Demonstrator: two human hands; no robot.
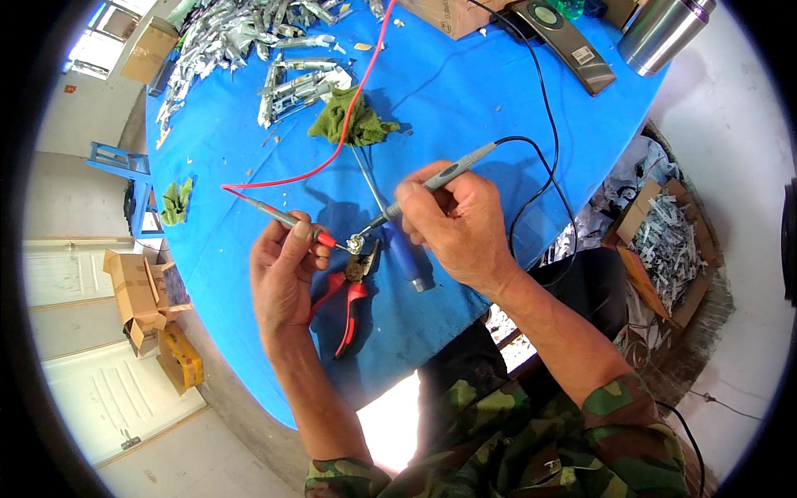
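Silvery, a small lump (355,243) is sitting between a red-tipped probe (276,213) and a black-tipped probe (459,168); the left hand (286,266) is pinching the first at nine o'clock, the right hand (455,217) is gripping the second at three, red-handled pliers (356,292) lying at six.

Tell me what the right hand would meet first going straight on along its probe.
The right hand would likely drive its grey probe into the small silvery piece first; whether the two touch now is hard to tell.
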